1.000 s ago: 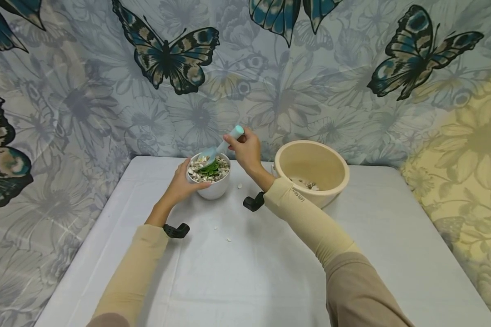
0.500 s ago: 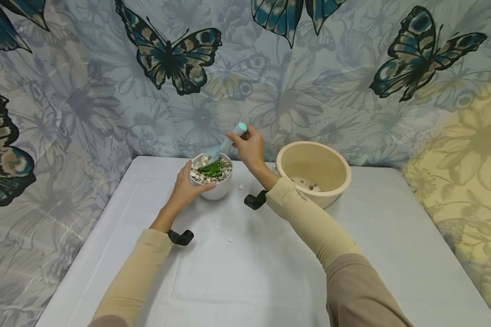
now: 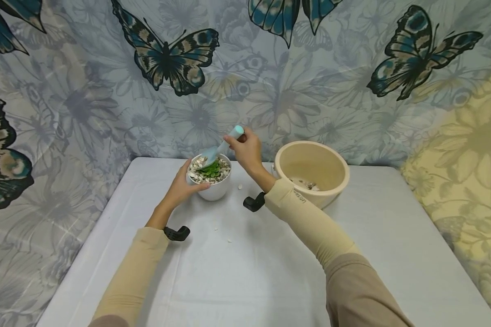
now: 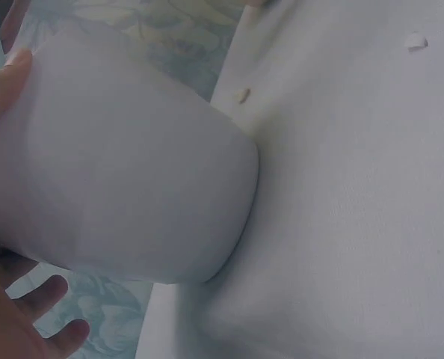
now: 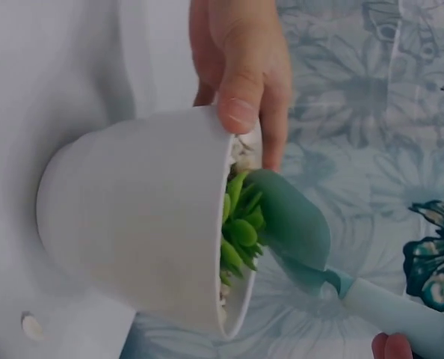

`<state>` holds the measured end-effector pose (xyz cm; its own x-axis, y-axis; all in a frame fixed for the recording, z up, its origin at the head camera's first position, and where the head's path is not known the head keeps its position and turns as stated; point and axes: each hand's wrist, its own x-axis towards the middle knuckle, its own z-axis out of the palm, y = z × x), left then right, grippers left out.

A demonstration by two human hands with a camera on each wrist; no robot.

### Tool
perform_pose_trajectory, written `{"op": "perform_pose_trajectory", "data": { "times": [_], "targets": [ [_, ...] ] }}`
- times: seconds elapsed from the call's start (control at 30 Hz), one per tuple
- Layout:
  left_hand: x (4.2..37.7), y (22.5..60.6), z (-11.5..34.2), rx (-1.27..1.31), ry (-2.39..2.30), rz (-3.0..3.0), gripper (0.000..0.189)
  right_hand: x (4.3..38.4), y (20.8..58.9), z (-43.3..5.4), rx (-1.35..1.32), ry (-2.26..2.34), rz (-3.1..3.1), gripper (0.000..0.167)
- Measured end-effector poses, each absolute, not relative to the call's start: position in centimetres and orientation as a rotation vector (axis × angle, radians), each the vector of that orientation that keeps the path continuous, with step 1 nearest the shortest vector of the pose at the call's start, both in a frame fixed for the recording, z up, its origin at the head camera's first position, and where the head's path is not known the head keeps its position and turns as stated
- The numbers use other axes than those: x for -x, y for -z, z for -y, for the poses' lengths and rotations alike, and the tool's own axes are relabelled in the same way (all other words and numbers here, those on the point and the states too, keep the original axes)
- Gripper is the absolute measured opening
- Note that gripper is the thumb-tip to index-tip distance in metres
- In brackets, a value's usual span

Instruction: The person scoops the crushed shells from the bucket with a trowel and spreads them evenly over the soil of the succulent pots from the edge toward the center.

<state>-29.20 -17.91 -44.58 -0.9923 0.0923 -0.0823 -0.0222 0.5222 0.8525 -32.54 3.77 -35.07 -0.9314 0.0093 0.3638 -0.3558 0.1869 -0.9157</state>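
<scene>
A white pot (image 3: pixel 213 192) stands toward the back of the table, filled with pale stone chips around a green succulent (image 3: pixel 212 170). My left hand (image 3: pixel 182 185) grips it by the rim, thumb on the near side and fingers round the left. In the left wrist view the pot's white wall (image 4: pixel 125 164) takes up most of the left half. My right hand (image 3: pixel 247 151) pinches the handle of a small light-blue trowel (image 3: pixel 229 141). In the right wrist view the trowel's blade (image 5: pixel 297 217) dips to the rim, right beside the succulent's leaves (image 5: pixel 242 232).
A large cream tub (image 3: pixel 311 150) with a few chips at its bottom stands to the right, close by my right forearm. Several stray chips (image 3: pixel 240 187) lie on the white tablecloth (image 3: pixel 245 272). A butterfly-patterned cloth (image 3: pixel 249 100) hangs behind the table.
</scene>
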Motion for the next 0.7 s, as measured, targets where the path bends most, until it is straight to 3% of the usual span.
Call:
{"op": "perform_pose_trajectory", "data": {
  "times": [0.7],
  "targets": [
    [28.9, 43.8, 17.5, -0.07, -1.365, -2.69, 0.119, 32.3, 34.7, -5.1, -0.216, -1.902, 2.133, 0.02]
  ]
}}
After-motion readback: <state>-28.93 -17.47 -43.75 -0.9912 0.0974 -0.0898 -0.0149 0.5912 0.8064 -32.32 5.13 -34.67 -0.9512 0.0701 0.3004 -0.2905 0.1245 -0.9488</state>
